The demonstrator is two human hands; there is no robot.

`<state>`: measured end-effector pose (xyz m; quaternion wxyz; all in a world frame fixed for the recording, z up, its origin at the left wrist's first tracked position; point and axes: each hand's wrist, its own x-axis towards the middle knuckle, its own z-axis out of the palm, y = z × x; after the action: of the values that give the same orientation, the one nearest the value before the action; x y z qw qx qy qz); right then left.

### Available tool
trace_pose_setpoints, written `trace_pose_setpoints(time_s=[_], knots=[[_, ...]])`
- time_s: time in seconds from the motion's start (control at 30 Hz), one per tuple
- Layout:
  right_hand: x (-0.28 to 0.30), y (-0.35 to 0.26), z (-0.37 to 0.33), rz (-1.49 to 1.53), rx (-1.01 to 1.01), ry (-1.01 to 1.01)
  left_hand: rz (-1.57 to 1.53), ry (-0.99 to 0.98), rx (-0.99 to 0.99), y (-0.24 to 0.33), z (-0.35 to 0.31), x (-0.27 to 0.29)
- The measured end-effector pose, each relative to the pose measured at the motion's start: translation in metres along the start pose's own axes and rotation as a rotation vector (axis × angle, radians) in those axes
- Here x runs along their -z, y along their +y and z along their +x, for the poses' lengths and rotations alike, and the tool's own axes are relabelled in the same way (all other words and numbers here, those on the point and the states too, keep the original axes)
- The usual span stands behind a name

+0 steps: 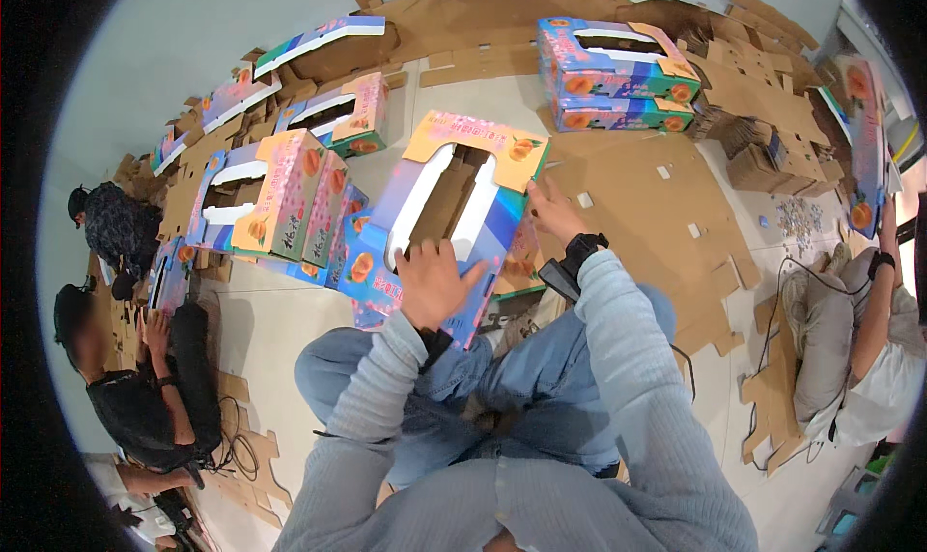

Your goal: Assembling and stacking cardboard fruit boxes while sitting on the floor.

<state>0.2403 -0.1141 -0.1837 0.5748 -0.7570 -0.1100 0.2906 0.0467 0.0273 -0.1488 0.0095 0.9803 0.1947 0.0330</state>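
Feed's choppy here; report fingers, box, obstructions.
Left fingers on box top. Right fingers at its right edge. Top slot open. Flat cardboard close on right.

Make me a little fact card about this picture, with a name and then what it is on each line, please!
Left hand: on the near end of a printed box, fingers spread
Right hand: at that box's right edge
Box top: long opening with white edges, orange fruit pictures
To the left: more printed boxes
Far right: two stacked boxes
Floor, right: flat brown cardboard
Neighbours: a person in black at left, a person in a pale top at right
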Motion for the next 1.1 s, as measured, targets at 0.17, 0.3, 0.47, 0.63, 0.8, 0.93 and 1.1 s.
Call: trace_pose_setpoints(time_s=[0.17,0.3,0.47,0.63,0.8,0.93,1.1], knots=[[-0.003,0.000,0.023,0.026,-0.017,-0.047,-0.426,0.266,-0.171,-0.009,0.083,-0.022],[0.001,0.003,0.033,0.122,-0.123,-0.057,-0.996,-0.209,0.040,-0.006,0.150,-0.047],[0.002,0.008,0.030,0.268,-0.078,-0.090,-1.221,-0.530,0.226,-0.005,0.182,-0.052],[-0.015,0.030,0.033,0.502,-0.081,0.001,-1.424,-0.796,0.269,-0.003,0.182,-0.040],[-0.020,0.042,0.041,0.472,-0.031,0.033,-1.334,-0.819,0.367,-0.007,0.185,-0.047],[-0.018,0.033,0.034,0.567,-0.104,-0.004,-1.459,-0.963,0.189,-0.011,0.188,-0.057],[-0.015,0.015,0.025,0.608,-0.116,-0.040,-1.400,-0.821,0.427,-0.004,0.185,-0.051]])
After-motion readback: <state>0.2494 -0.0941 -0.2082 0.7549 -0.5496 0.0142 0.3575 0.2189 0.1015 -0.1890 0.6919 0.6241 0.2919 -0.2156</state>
